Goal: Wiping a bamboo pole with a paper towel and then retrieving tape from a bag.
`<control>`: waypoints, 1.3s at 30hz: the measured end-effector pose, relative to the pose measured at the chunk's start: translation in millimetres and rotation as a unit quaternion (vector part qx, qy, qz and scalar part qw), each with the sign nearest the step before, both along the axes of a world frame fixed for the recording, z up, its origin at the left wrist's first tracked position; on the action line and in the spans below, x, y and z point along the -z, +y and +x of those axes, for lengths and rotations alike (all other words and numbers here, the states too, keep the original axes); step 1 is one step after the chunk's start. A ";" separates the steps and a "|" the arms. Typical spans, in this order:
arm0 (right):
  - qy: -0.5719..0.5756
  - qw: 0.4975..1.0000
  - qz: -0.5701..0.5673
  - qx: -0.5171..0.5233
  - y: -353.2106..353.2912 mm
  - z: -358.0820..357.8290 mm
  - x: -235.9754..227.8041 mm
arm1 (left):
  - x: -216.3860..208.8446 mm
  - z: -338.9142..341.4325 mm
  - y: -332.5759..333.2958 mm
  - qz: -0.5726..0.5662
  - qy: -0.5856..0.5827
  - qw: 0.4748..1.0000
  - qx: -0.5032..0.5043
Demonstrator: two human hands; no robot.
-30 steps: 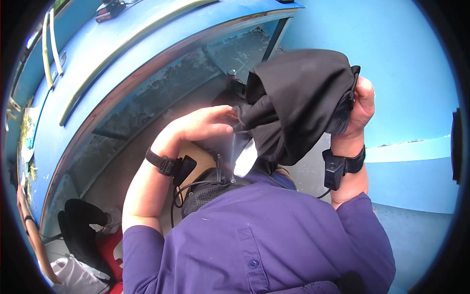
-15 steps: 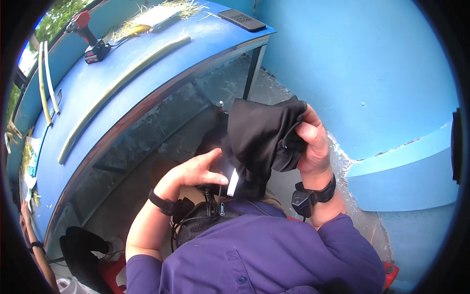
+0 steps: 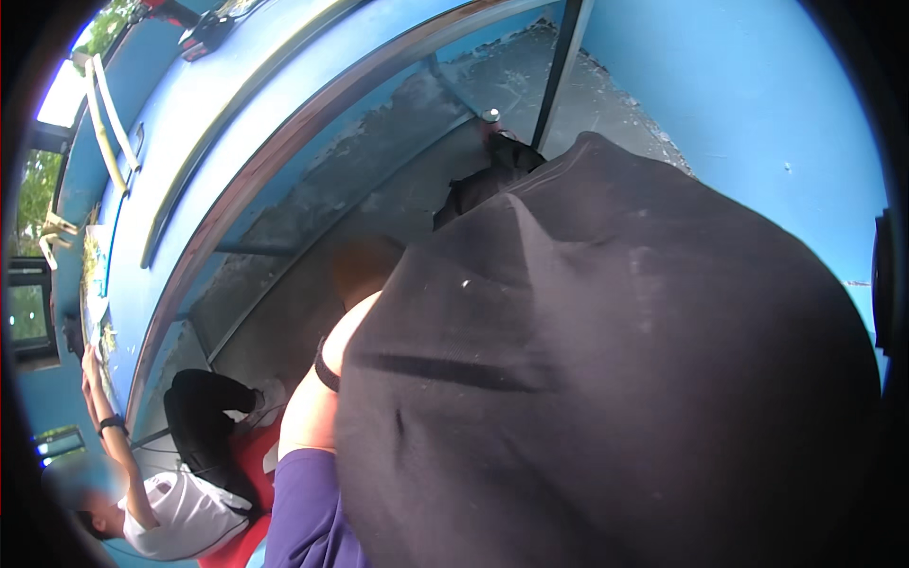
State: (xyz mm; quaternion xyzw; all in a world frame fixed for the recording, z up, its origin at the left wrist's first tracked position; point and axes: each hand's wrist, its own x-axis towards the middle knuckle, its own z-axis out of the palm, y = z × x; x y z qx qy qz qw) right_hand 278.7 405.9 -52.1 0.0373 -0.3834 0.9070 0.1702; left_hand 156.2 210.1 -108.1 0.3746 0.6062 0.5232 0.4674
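A large black cloth [image 3: 615,350] is spread close in front of me and covers most of the middle and right of the view. Dark folds and a seam cross its left part. My left forearm [image 3: 308,412], with a black wrist strap [image 3: 327,367], runs up along the cloth's left edge. Behind that edge my left hand is hidden, fingers and all. My right hand and arm are out of sight, and whether either hand grips the cloth does not show.
To the left, a blue table [image 3: 180,123] holds a long pale pole [image 3: 227,104], two short sticks [image 3: 109,123] and a cordless drill [image 3: 204,36]. A dark bag [image 3: 473,192] lies below the table. A co-worker in a white shirt [image 3: 185,516] sits at lower left.
The black cloth has come up from my lap towards me and now blocks both hands. My right hand, gripping its edge before, has gone from sight. The view has shifted, showing more of the co-worker.
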 end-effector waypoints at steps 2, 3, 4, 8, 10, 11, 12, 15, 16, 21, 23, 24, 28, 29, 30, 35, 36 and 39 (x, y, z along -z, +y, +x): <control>0.007 1.000 -0.009 -0.012 -5.6 -4.3 3.7 | -4.2 1.1 -3.0 -0.021 0.007 1.000 -0.008; 0.011 1.000 -0.011 -0.018 -7.0 -5.3 4.3 | -7.1 3.3 -3.0 -0.030 0.010 0.999 -0.012; 0.015 1.000 -0.013 -0.024 -8.1 -6.4 4.4 | -10.0 5.1 -2.5 -0.038 0.014 0.999 -0.016; 0.027 0.999 -0.012 -0.034 -15.2 -10.7 7.0 | -15.8 7.7 -0.1 -0.063 0.025 0.998 -0.018; 0.034 0.999 -0.009 -0.038 -17.6 -14.4 7.6 | -19.0 6.9 2.0 -0.072 0.032 0.997 -0.019; 0.038 0.998 -0.008 -0.040 -18.7 -16.3 7.8 | -21.1 6.4 3.2 -0.078 0.036 0.996 -0.019; 0.041 0.998 -0.008 -0.044 -20.6 -16.9 7.6 | -22.2 7.4 3.4 -0.083 0.039 0.996 -0.021; 0.049 0.997 -0.007 -0.057 -26.5 -18.9 6.8 | -27.0 10.9 3.8 -0.102 0.046 0.993 -0.027; 0.052 0.997 -0.008 -0.063 -28.4 -19.6 6.3 | -29.3 12.8 3.8 -0.108 0.048 0.993 -0.030; 0.069 0.994 -0.006 -0.082 -36.1 -24.0 3.6 | -41.6 18.1 6.7 -0.138 0.063 0.988 -0.039; 0.075 0.994 0.000 -0.085 -35.9 -24.9 1.9 | -45.7 18.9 11.9 -0.144 0.069 0.986 -0.037; 0.074 0.994 0.002 -0.084 -36.1 -22.4 1.4 | -46.7 22.1 14.6 -0.148 0.068 0.986 -0.034; 0.063 0.994 0.031 -0.078 -22.2 -6.6 -2.9 | -48.3 38.6 41.1 -0.143 0.062 0.988 -0.015; 0.060 0.994 0.040 -0.077 -15.8 -2.2 -4.5 | -48.8 43.2 50.2 -0.139 0.060 0.988 -0.011; 0.059 0.994 0.049 -0.074 -11.4 0.9 -6.2 | -50.5 45.8 58.3 -0.136 0.061 0.989 -0.005; 0.059 0.992 0.075 -0.079 3.6 6.5 -11.3 | -60.6 54.1 86.9 -0.139 0.066 0.988 0.005; 0.061 0.992 0.078 -0.081 5.6 6.6 -11.0 | -61.1 55.3 89.4 -0.142 0.068 0.988 0.006; 0.070 0.990 0.084 -0.089 9.1 4.9 -11.0 | -66.0 56.9 95.7 -0.154 0.079 0.985 0.005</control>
